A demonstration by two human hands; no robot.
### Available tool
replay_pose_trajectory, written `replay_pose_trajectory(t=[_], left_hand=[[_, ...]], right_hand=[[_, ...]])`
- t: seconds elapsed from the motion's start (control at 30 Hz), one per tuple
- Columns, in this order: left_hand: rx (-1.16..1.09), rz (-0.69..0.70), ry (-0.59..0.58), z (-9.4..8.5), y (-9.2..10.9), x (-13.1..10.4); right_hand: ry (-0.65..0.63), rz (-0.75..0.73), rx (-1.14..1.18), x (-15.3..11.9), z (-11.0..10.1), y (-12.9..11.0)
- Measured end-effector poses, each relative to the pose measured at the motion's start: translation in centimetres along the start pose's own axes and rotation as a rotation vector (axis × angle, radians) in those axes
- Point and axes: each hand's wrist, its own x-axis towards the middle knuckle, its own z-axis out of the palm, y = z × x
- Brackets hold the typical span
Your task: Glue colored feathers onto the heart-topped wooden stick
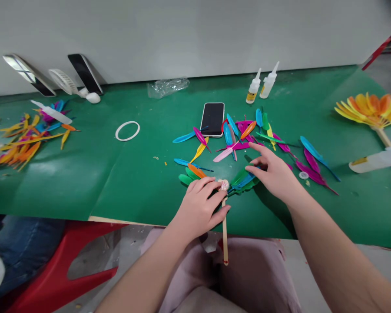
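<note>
A wooden stick (225,234) with a small pale, glittery round piece (223,185) at its top juts over the table's front edge. My left hand (202,206) is on its upper end, fingers across the top and thumb beside the stick. Green feathers (239,178) and a blue feather (246,180) fan out to the right of the round piece. Just above them is my right hand (270,171), its index finger stretched apart from the thumb near the loose feathers. Left of the stick, an orange feather (196,170) and green feathers (185,179) are partly hidden by my left hand.
Loose coloured feathers (237,145) lie around a phone (213,117) on the green table (133,174). Behind stand two glue bottles (253,89). A yellow-orange feather fan (374,111) is at right, a white ring (127,131) at left, and a red chair (58,269) below.
</note>
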Motion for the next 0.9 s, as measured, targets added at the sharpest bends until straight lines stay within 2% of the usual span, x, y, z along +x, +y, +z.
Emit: replay_pose_trajectory(t=[0.53, 0.8, 0.9], left_hand=[[0.024, 0.006, -0.007, -0.01, 0.14, 0.07], [0.021, 0.001, 0.016, 0.17, 0.09, -0.06], [0.012, -0.003, 0.022, 0.18, 0.02, -0.05]], right_hand=[[0.023, -0.006, 0.015, 0.05, 0.04, -0.08], [0.323, -0.008, 0.099, 0.09, -0.51, -0.35], [0.384, -0.03, 0.132, 0.05, -0.54, -0.54]])
